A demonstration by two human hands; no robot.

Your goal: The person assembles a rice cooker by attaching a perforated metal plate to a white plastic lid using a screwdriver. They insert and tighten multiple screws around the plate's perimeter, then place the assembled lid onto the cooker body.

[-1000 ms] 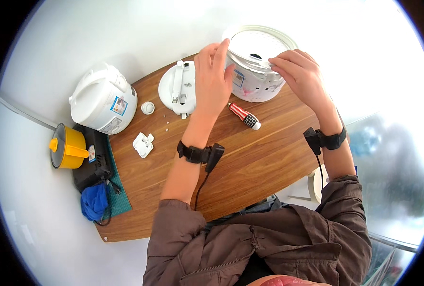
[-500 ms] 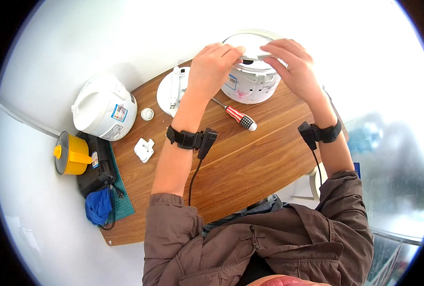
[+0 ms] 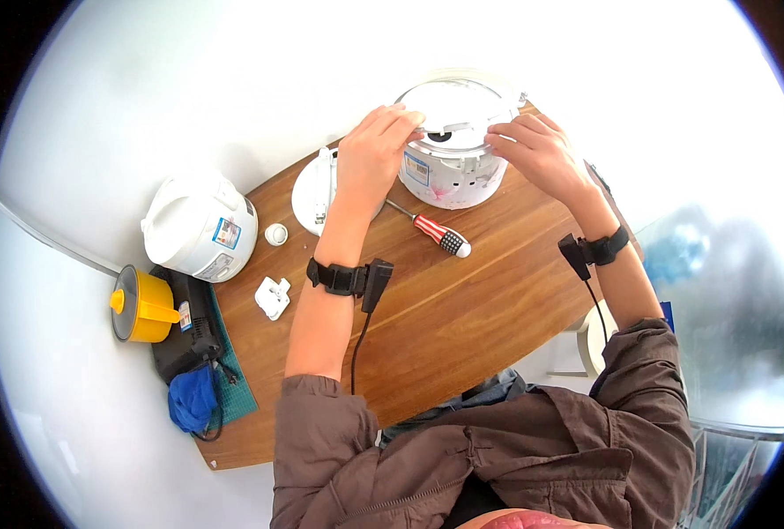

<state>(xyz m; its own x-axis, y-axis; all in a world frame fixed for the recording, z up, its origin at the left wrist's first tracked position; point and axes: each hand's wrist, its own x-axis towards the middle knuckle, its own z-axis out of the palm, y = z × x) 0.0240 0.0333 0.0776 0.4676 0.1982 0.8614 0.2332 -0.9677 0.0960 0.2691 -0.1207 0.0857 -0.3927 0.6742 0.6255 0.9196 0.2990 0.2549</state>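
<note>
Floral white cooker (image 3: pixel 473 181) sits at back of bench (image 3: pixel 462 309). Left hand (image 3: pixel 376 154) and right hand (image 3: pixel 540 157), fingers curled, at its top edge; can't tell if gripping. Screwdriver (image 3: pixel 440 234) lies in front.

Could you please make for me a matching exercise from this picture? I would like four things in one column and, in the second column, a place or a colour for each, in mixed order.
Column one
1. left hand
2. screwdriver
3. cloth
4. lidded pot

Column two
A. blue
B. partly red-and-white striped
C. mainly yellow
D. at the top of the flower-patterned cooker

Right pairs: 1-D, 2-B, 3-A, 4-C
</note>
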